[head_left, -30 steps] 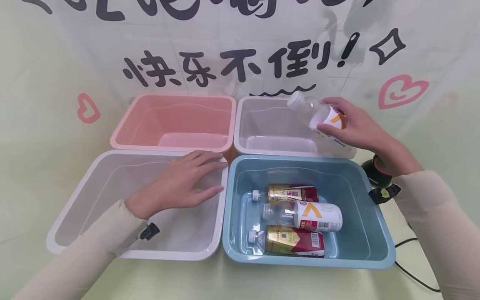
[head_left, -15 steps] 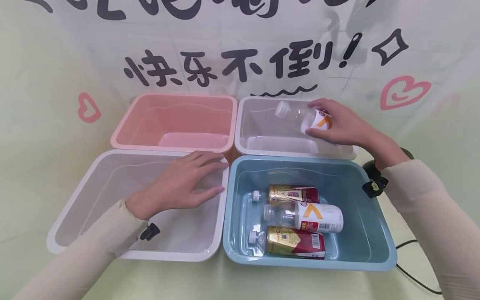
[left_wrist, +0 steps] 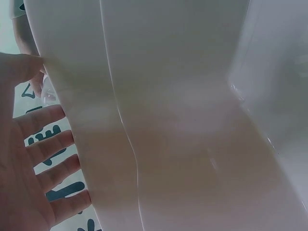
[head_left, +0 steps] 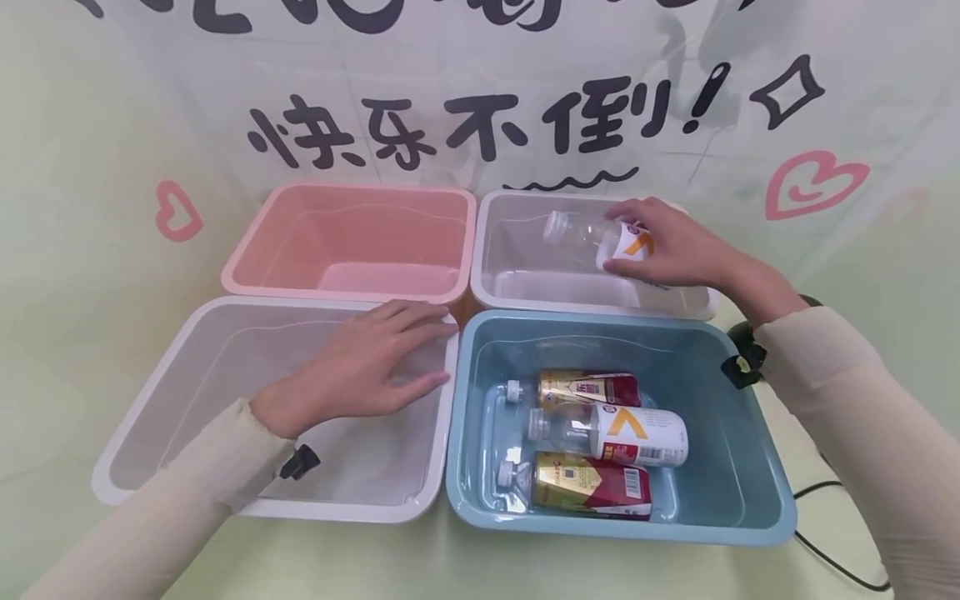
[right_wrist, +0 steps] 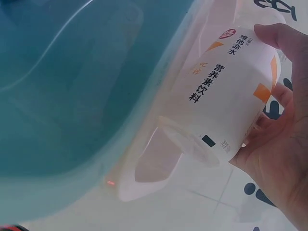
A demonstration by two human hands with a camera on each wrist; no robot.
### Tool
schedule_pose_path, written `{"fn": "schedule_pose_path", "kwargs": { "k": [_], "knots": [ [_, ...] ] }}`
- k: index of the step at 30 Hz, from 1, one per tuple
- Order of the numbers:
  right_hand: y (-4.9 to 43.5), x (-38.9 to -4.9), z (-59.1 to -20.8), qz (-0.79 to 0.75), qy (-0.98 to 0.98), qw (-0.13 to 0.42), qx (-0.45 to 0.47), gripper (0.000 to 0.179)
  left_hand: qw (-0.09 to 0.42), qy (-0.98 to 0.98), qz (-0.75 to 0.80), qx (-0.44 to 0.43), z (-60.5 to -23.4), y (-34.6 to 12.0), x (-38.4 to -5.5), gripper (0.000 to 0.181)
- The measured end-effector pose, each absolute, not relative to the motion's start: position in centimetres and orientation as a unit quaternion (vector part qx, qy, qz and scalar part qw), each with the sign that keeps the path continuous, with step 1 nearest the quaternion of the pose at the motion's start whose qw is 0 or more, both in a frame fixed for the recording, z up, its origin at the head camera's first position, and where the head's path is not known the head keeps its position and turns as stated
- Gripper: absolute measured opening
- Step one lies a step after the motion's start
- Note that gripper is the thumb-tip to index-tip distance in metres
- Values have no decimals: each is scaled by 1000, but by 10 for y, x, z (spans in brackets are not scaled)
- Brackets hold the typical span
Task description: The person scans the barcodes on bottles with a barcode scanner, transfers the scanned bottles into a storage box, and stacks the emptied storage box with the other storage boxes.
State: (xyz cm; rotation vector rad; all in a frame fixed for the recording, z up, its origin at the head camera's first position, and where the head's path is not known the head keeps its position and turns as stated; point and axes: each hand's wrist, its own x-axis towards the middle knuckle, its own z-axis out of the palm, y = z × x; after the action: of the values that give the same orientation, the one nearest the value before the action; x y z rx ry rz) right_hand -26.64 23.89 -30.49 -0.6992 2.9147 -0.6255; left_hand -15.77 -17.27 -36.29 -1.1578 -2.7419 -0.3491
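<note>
My right hand (head_left: 678,244) grips a clear plastic bottle (head_left: 581,233) with a white cap and a white-and-orange label. It holds the bottle tilted, cap to the left, over the back right greyish-white bin (head_left: 483,250). In the right wrist view, thumb and fingers wrap the labelled body of the bottle (right_wrist: 226,91). My left hand (head_left: 360,367) is over the front left white bin (head_left: 270,508), fingers spread near its right rim. In the left wrist view the left hand (left_wrist: 29,159) has its fingers extended, fingertips at the bin's edge, with nothing held.
The front right blue bin (head_left: 622,529) holds a white-labelled bottle (head_left: 637,433) between two gold-and-red bottles, the far one (head_left: 588,387) and the near one (head_left: 592,483). A pink bin (head_left: 345,296) stands at the back left. A black cable (head_left: 832,558) lies at the right.
My right hand has carried the bottle left and slightly down, from the back right bin's right side to over its middle. The left hand has stayed in place.
</note>
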Motion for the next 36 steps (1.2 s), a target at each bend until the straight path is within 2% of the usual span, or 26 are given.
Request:
{"fn": "schedule_pose_path", "kwargs": {
  "k": [8,17,23,31,36],
  "knots": [
    [233,-272,-302,-190,951,57,-236,69,70,-914,-114,-383,-362,-174,-158,60],
    [228,-281,-311,-147,947,36,-282,64,69,-913,-112,-385,-361,-174,-157,60],
    [225,-285,-314,-146,948,59,-278,64,65,-917,-109,-379,-361,-174,-157,60],
    [223,-278,-310,-149,950,81,-262,63,64,-916,-111,-380,-361,-173,-157,60],
    [223,-270,-310,-144,951,75,-263,61,64,-916,-111,-381,-362,-173,-158,60]
  ]
}}
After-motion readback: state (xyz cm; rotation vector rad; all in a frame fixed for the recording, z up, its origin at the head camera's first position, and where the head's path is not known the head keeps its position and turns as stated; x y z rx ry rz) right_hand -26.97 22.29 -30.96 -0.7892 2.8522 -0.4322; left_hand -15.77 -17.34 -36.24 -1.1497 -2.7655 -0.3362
